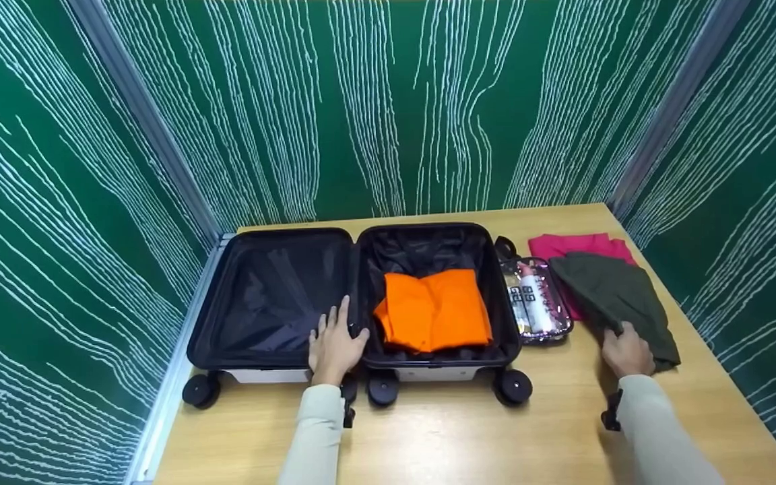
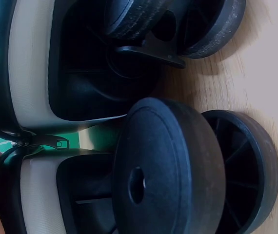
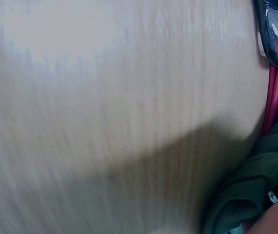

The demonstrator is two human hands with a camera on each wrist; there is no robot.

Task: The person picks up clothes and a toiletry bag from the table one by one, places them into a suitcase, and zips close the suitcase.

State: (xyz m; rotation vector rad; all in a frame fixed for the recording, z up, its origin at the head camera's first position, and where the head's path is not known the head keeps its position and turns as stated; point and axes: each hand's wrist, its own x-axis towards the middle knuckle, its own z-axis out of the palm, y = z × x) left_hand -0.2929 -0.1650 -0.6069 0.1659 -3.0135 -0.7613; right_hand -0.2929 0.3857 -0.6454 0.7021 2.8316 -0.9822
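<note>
- Head view: the right hand [image 1: 628,351] grasps the near left part of a dark green garment [image 1: 620,296], fingers curled over its edge. The garment lies at the right of the worktop [image 1: 442,431], partly on top of a pink garment [image 1: 563,244].
- In the same view, the left hand [image 1: 335,347] is released, its fingers spread and laid on the inner edge of the left half of an open suitcase [image 1: 260,289]. An orange garment [image 1: 438,311] lies folded in the right half, and a clear pouch [image 1: 550,335] sits just beside that half.
- For good handling, the right hand would do well to take every layer at that edge, since a pinch on the top layer alone could pull the cloth out of shape. Lifting rather than dragging should spare the pink garment beneath, and a second hand under the far side would support it better.
- Left wrist view: black wheels [image 2: 148,165] and a zip pull [image 2: 61,143] fill the scene; only a strip of the left hand shows, so its grip cannot be told here.
- Right wrist view: the green cloth bunches by the fingers in the lower right corner, with pink cloth next to it; most of the hand is cut off.
</note>
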